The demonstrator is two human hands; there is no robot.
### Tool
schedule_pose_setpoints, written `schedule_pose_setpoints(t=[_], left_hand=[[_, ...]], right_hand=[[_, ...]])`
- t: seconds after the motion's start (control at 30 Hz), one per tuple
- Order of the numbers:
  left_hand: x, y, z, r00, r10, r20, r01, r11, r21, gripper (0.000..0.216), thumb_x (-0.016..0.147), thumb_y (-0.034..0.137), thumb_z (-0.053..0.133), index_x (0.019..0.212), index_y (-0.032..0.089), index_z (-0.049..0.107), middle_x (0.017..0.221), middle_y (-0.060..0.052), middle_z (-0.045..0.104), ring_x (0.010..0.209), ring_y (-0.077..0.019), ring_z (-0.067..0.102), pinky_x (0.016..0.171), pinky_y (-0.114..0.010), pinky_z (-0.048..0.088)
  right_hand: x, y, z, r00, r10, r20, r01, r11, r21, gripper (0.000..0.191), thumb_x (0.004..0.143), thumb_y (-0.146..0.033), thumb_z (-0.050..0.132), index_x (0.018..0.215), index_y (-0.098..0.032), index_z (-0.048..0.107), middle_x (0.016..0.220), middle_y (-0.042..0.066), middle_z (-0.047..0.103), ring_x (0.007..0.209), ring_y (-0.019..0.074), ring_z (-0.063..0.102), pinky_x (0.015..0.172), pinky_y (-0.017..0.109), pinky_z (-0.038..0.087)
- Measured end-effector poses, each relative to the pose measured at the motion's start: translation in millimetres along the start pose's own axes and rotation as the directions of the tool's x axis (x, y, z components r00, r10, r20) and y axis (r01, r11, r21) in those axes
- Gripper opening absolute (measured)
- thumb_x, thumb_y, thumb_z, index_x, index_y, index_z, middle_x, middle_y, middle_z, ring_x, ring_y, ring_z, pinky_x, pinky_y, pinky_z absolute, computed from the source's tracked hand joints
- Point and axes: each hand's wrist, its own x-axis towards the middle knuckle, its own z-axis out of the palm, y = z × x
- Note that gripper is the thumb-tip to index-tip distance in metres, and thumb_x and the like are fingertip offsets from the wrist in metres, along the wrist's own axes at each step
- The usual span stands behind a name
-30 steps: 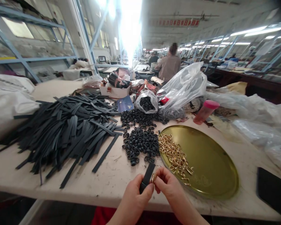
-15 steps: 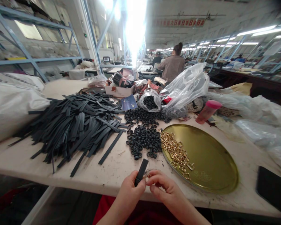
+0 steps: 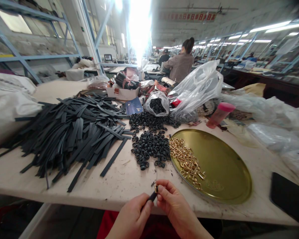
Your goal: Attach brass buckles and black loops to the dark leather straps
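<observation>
Near the table's front edge, my left hand (image 3: 134, 212) is closed on a black strap (image 3: 152, 197), gripping it between thumb and fingers. My right hand (image 3: 173, 202) pinches a small gold buckle (image 3: 156, 188) at the strap's far end; part of the buckle is hidden by the fingertips. Beyond the hands lie many small black loops (image 3: 149, 147) in a heap. To the right, a gold oval tray (image 3: 224, 162) carries a pile of gold buckles (image 3: 186, 159). A large pile of black straps (image 3: 74, 132) spreads over the table on the left.
Farther back are a clear bag of black loops (image 3: 157, 105), a blue card (image 3: 134, 106), a small box (image 3: 122, 94) and a large clear plastic bag (image 3: 201, 89). A pink-lidded cup (image 3: 219, 115) stands behind the tray. A black flat object (image 3: 287, 197) lies far right. A person (image 3: 180, 64) sits beyond.
The strap has tilted lower, with its upper end now at the right fingertips. My right hand has brought the gold buckle to that end. The view has shifted slightly.
</observation>
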Motion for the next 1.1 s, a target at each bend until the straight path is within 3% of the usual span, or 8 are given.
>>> schedule_pose_setpoints(t=[0.2, 0.3, 0.47, 0.57, 0.8, 0.9, 1.0, 1.1], left_hand=[[6.7, 0.7, 1.9, 1.000, 0.016, 0.011, -0.016, 1.000, 0.018, 0.027, 0.087, 0.031, 0.034, 0.079, 0.019, 0.057, 0.079, -0.002, 0.061, 0.073, -0.0160, 0.052, 0.065, -0.022, 0.035], [9.4, -0.4, 2.4, 1.000, 0.015, -0.013, -0.015, 1.000, -0.001, 0.026, 0.086, 0.032, 0.035, 0.077, 0.019, 0.056, 0.078, -0.003, 0.060, 0.073, -0.0167, 0.051, 0.065, -0.023, 0.035], [12.9, -2.2, 3.0, 0.998, -0.057, -0.029, 0.046, 0.955, -0.292, 0.012, 0.081, 0.027, 0.043, 0.078, 0.018, 0.049, 0.071, 0.001, 0.054, 0.067, -0.0132, 0.048, 0.062, -0.021, 0.036], [13.2, -5.2, 3.4, 0.994, -0.111, 0.005, 0.105, 0.916, -0.387, 0.018, 0.083, 0.032, 0.040, 0.073, 0.018, 0.046, 0.061, 0.004, 0.048, 0.057, -0.0102, 0.043, 0.055, -0.020, 0.034], [11.1, -4.0, 8.6, 0.985, -0.147, 0.094, 0.174, 0.869, -0.463, 0.023, 0.078, 0.038, 0.040, 0.067, 0.018, 0.043, 0.053, 0.004, 0.049, 0.039, -0.0054, 0.034, 0.040, -0.019, 0.024], [9.1, 0.5, 11.7, 0.972, -0.194, 0.135, 0.236, 0.815, -0.530, 0.026, 0.072, 0.044, 0.043, 0.068, 0.019, 0.041, 0.049, 0.006, 0.046, 0.033, -0.0037, 0.029, 0.036, -0.018, 0.018], [5.2, 5.2, 12.7, 0.961, -0.218, 0.171, 0.277, 0.764, -0.583, 0.031, 0.066, 0.049, 0.048, 0.068, 0.020, 0.040, 0.048, 0.008, 0.046, 0.031, -0.0026, 0.027, 0.034, -0.018, 0.014], [-0.4, 9.1, 11.3, 0.964, -0.194, 0.184, 0.266, 0.745, -0.612, 0.033, 0.064, 0.050, 0.051, 0.068, 0.019, 0.040, 0.052, 0.006, 0.050, 0.032, -0.0023, 0.030, 0.035, -0.018, 0.016]], right_hand=[[3.8, 4.9, -3.7, 0.995, -0.028, -0.094, 0.029, 0.999, 0.017, 0.029, 0.058, -0.031, 0.078, 0.078, -0.017, 0.063, 0.063, -0.006, 0.055, 0.048, 0.0029, 0.049, 0.047, 0.014, 0.045], [6.4, 9.4, -3.4, 0.999, 0.003, -0.054, -0.003, 1.000, 0.006, 0.028, 0.059, -0.032, 0.077, 0.077, -0.018, 0.061, 0.062, -0.006, 0.054, 0.049, 0.0038, 0.048, 0.049, 0.016, 0.045], [6.7, 20.2, 2.4, 0.998, -0.066, -0.022, 0.057, 0.958, -0.282, 0.029, 0.060, -0.041, 0.073, 0.069, -0.017, 0.059, 0.058, -0.005, 0.055, 0.051, 0.0093, 0.050, 0.051, 0.021, 0.044], [4.8, 18.9, 4.1, 0.991, -0.136, 0.016, 0.131, 0.912, -0.388, 0.031, 0.062, -0.047, 0.069, 0.070, -0.018, 0.060, 0.058, -0.004, 0.056, 0.052, 0.0109, 0.050, 0.051, 0.022, 0.043], [-0.9, 10.1, -1.6, 0.995, 0.025, 0.098, 0.000, 0.969, -0.246, 0.023, 0.073, -0.039, 0.062, 0.076, -0.017, 0.056, 0.063, -0.003, 0.055, 0.054, 0.0103, 0.049, 0.055, 0.023, 0.042], [-6.4, 12.4, -2.5, 0.994, 0.008, 0.109, 0.021, 0.966, -0.259, 0.023, 0.074, -0.040, 0.061, 0.077, -0.017, 0.055, 0.067, -0.002, 0.057, 0.057, 0.0116, 0.052, 0.057, 0.025, 0.044], [-13.2, 16.5, -3.6, 0.976, -0.197, 0.097, 0.220, 0.854, -0.472, 0.022, 0.077, -0.041, 0.056, 0.075, -0.018, 0.054, 0.067, -0.001, 0.057, 0.062, 0.0133, 0.053, 0.060, 0.024, 0.044], [-20.0, 20.4, -9.9, 0.894, -0.417, 0.163, 0.399, 0.580, -0.710, 0.017, 0.082, -0.036, 0.049, 0.076, -0.021, 0.053, 0.067, 0.000, 0.056, 0.062, 0.0151, 0.052, 0.056, 0.025, 0.042]])
